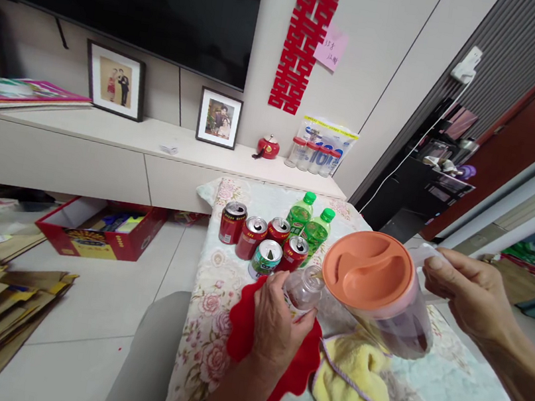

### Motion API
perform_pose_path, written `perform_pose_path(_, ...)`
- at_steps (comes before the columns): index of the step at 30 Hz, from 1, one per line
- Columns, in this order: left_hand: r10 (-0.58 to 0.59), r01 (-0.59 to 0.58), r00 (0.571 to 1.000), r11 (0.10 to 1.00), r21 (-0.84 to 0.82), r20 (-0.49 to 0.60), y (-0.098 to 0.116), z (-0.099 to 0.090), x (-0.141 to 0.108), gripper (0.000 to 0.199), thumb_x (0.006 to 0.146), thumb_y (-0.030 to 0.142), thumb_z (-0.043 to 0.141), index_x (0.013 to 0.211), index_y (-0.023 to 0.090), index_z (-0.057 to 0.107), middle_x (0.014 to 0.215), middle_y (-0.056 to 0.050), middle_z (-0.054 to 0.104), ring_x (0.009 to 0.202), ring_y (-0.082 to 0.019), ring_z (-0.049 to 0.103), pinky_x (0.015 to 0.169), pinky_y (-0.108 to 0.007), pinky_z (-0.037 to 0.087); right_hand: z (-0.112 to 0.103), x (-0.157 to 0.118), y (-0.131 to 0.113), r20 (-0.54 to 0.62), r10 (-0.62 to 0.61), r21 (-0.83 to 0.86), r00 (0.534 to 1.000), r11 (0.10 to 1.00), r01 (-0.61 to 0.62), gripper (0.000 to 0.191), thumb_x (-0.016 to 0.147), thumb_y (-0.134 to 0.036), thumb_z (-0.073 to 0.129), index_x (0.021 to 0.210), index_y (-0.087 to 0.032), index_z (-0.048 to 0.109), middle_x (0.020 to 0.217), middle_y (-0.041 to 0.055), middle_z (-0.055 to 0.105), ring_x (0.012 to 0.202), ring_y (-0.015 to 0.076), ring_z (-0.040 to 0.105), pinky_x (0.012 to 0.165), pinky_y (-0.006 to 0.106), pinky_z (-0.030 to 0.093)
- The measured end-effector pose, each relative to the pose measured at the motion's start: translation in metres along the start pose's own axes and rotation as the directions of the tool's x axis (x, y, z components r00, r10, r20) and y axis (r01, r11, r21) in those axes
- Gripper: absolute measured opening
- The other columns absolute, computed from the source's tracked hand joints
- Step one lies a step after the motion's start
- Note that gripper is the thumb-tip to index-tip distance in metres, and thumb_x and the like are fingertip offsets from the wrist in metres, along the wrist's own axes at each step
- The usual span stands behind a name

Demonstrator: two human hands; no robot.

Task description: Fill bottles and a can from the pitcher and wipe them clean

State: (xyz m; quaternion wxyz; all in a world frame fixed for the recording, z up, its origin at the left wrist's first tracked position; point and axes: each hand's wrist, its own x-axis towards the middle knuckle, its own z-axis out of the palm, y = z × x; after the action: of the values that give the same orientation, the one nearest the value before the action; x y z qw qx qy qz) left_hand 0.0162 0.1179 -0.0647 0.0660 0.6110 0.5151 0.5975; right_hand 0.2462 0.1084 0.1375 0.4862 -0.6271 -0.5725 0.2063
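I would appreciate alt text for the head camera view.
The right hand tilts a pitcher with an orange lid over a clear bottle held in the left hand. Behind them, five cans and two green bottles stand on a floral tablecloth.

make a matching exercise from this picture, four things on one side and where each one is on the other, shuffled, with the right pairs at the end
Things
1. orange-lidded pitcher
2. clear bottle
3. yellow towel
4. small red pot

Places
A. on the ledge, between a photo frame and the red-lidded jars
B. gripped in the left hand
C. on the tablecloth, beside the red mat
D. held by its handle in the right hand

Right pairs: 1-D, 2-B, 3-C, 4-A
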Motion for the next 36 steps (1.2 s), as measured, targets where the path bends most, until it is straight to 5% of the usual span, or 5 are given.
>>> perform_pose_path(36,0.013,-0.013,1.000,1.000,0.009,0.002,0.0011,-0.0036,0.0017,0.083,0.063,0.015,0.084,0.135,0.018,0.042,0.118,-0.019,0.070,0.106,-0.040,0.072,0.084,-0.056,0.059,0.0008,0.0016,-0.0050,0.031,-0.031,-0.016,0.999,0.999,0.031,0.065,0.069,-0.069,0.086,0.055,-0.018,0.049,0.059,-0.0039,0.031,0.057,0.0097,0.028,0.051,0.025,0.019)
